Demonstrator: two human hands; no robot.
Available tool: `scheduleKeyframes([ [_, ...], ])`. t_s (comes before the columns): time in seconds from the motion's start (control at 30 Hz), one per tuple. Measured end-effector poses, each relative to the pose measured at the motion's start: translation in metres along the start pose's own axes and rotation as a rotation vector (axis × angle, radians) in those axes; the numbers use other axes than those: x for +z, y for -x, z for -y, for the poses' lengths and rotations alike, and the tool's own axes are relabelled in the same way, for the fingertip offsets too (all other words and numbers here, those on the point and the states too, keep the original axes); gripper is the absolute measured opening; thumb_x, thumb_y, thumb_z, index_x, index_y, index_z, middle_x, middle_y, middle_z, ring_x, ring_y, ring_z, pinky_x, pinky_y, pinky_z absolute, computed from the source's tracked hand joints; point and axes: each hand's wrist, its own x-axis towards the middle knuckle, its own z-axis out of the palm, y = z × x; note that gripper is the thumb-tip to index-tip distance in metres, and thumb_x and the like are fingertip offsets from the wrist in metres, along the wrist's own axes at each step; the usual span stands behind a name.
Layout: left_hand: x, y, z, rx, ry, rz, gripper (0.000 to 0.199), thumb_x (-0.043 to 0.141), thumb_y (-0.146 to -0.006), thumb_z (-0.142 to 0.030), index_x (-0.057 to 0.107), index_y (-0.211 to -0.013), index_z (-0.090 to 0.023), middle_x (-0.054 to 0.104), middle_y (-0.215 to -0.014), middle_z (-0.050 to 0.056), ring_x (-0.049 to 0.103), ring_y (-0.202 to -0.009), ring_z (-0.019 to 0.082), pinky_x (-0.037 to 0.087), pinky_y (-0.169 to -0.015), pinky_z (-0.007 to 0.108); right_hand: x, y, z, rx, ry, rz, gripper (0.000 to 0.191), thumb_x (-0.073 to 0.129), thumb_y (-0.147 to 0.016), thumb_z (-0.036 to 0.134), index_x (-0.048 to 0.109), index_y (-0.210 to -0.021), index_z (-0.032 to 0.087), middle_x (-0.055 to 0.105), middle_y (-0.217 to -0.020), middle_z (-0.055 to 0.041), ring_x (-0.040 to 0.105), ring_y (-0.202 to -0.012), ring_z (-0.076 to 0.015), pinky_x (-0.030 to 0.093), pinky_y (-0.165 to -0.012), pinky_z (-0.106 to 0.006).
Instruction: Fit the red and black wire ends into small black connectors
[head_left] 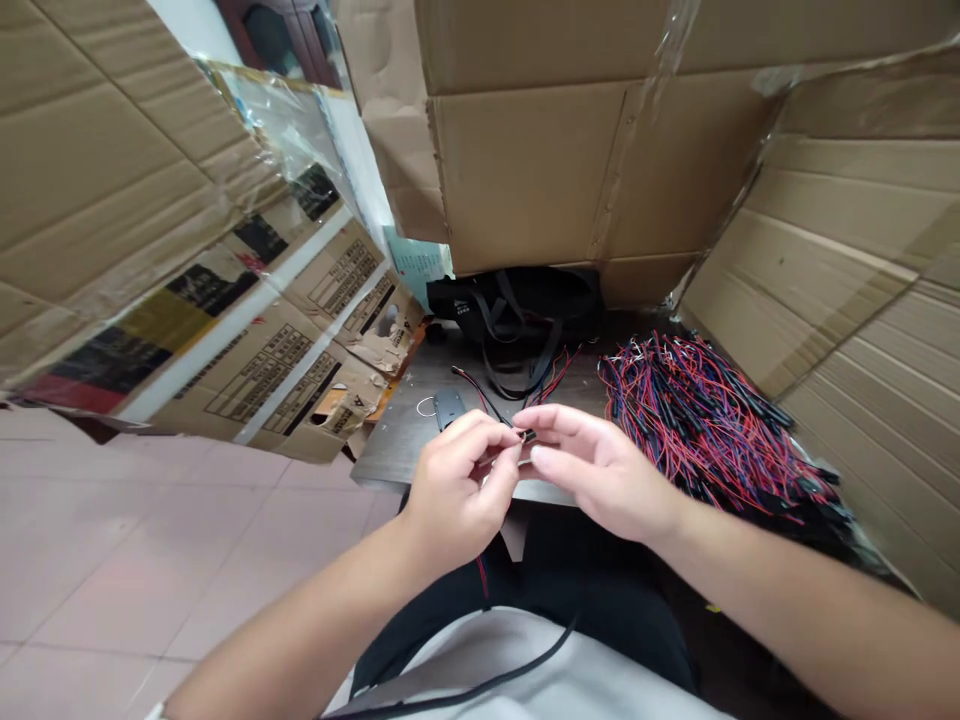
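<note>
One small black connector (529, 436) with a metal end sits at the fingertips between both hands, just above the front edge of the counter. The left hand (457, 490) has a narrow grip, thumb and fingers closed around the connector's end and its thin wire. The right hand (600, 470) curls in close with a narrow grip too, its fingertips (547, 420) at the connector, though whether they hold it or only touch it is too small to tell. A red wire (482, 578) hangs down from the left hand over black trousers (600, 590). On the dark grey counter (390, 470) lie a flat black plastic piece (448, 405), loose red-and-black leads (469, 380) and, to the right, a large heap of red, blue and black wires (712, 430) ending in black connectors. Behind sits a black bag (517, 300), walled in by flattened cardboard sheets (525, 170), with pink floor tiles (150, 540) at the left.
</note>
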Motion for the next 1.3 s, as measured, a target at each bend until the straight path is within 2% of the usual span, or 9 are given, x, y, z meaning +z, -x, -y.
scheduleKeyframes([
  [0.17, 0.0, 0.006, -0.008, -0.254, 0.25, -0.016, 0.013, 0.058, -0.086, -0.018, 0.062, -0.074, -0.015, 0.057, -0.071, 0.002, 0.053, -0.058, 0.009, 0.043, -0.05, 0.02, 0.011, -0.002, -0.026, -0.151, 0.062, -0.129, 0.026, 0.076, -0.076, 0.033, 0.064, -0.095, 0.021, 0.065, -0.084, -0.0031, 0.063, -0.078, -0.0149, 0.055, -0.072, -0.03],
  [0.33, 0.002, 0.011, -0.005, -0.373, 0.377, -0.031, 0.015, 0.062, -0.084, -0.023, 0.062, -0.072, -0.013, 0.056, -0.069, 0.001, 0.05, -0.056, 0.008, 0.042, -0.048, 0.019, 0.011, -0.006, -0.04, -0.24, -0.026, -0.168, 0.018, 0.074, -0.078, 0.033, 0.062, -0.082, 0.02, 0.066, -0.092, -0.0035, 0.062, -0.088, -0.0157, 0.052, -0.082, -0.032],
  [0.47, 0.007, 0.014, 0.001, -0.329, 0.397, -0.054, 0.008, 0.061, -0.085, -0.02, 0.064, -0.091, -0.014, 0.057, -0.072, 0.001, 0.056, -0.062, 0.01, 0.049, -0.056, 0.022, 0.01, -0.003, -0.038, -0.177, -0.106, -0.211, 0.017, 0.072, -0.081, 0.031, 0.061, -0.087, 0.02, 0.067, -0.081, -0.0022, 0.064, -0.074, -0.0139, 0.054, -0.072, -0.03],
  [0.57, 0.007, 0.014, 0.007, -0.166, 0.275, -0.056, 0.021, 0.057, -0.087, -0.017, 0.061, -0.108, -0.016, 0.055, -0.072, 0.0, 0.055, -0.061, 0.01, 0.048, -0.056, 0.022, 0.011, -0.003, -0.032, -0.12, -0.103, -0.246, 0.022, 0.074, -0.079, 0.033, 0.059, -0.088, 0.019, 0.064, -0.071, 0.0005, 0.061, -0.057, -0.0121, 0.052, -0.056, -0.026],
  [0.67, 0.005, 0.013, 0.012, 0.073, 0.031, -0.049, 0.02, 0.056, -0.087, -0.011, 0.065, -0.104, -0.017, 0.058, -0.077, 0.003, 0.052, -0.062, 0.009, 0.045, -0.055, 0.022, 0.012, -0.004, -0.026, -0.089, -0.061, -0.284, 0.027, 0.075, -0.076, 0.032, 0.058, -0.092, 0.018, 0.06, -0.063, 0.003, 0.056, -0.051, -0.0104, 0.048, -0.051, -0.024],
  [0.77, 0.004, 0.013, 0.017, 0.169, -0.081, -0.053, 0.019, 0.055, -0.087, -0.008, 0.066, -0.099, -0.017, 0.059, -0.081, 0.004, 0.053, -0.064, 0.01, 0.046, -0.057, 0.021, 0.011, -0.004, -0.021, -0.079, 0.002, -0.314, 0.032, 0.075, -0.076, 0.032, 0.056, -0.097, 0.018, 0.058, -0.06, 0.0046, 0.054, -0.048, -0.0096, 0.045, -0.046, -0.022],
  [1.0, 0.004, 0.017, 0.02, 0.173, -0.12, -0.006, 0.014, 0.054, -0.087, -0.006, 0.063, -0.092, -0.014, 0.059, -0.082, 0.006, 0.056, -0.071, 0.012, 0.047, -0.061, 0.022, 0.006, -0.002, -0.015, -0.163, 0.109, -0.096, 0.036, 0.072, -0.078, 0.025, 0.053, -0.109, 0.022, 0.058, -0.095, -0.0019, 0.053, -0.061, -0.0073, 0.043, -0.045, -0.019],
  [1.13, 0.002, 0.017, 0.016, 0.119, -0.066, 0.035, 0.012, 0.052, -0.088, -0.009, 0.062, -0.088, -0.015, 0.058, -0.078, 0.004, 0.054, -0.068, 0.012, 0.044, -0.06, 0.022, 0.006, -0.001, -0.015, -0.275, 0.205, -0.079, 0.037, 0.07, -0.08, 0.021, 0.051, -0.112, 0.023, 0.06, -0.085, -0.0017, 0.058, -0.076, -0.0134, 0.049, -0.058, -0.024],
  [1.3, 0.0, 0.017, 0.011, 0.005, 0.047, 0.088, 0.014, 0.052, -0.089, -0.011, 0.06, -0.078, -0.014, 0.054, -0.069, 0.002, 0.048, -0.062, 0.01, 0.039, -0.056, 0.022, 0.007, 0.003, -0.016, -0.301, 0.244, -0.078, 0.044, 0.069, -0.081, 0.017, 0.046, -0.117, 0.025, 0.06, -0.081, 0.0005, 0.055, -0.065, -0.0115, 0.047, -0.051, -0.022],
])
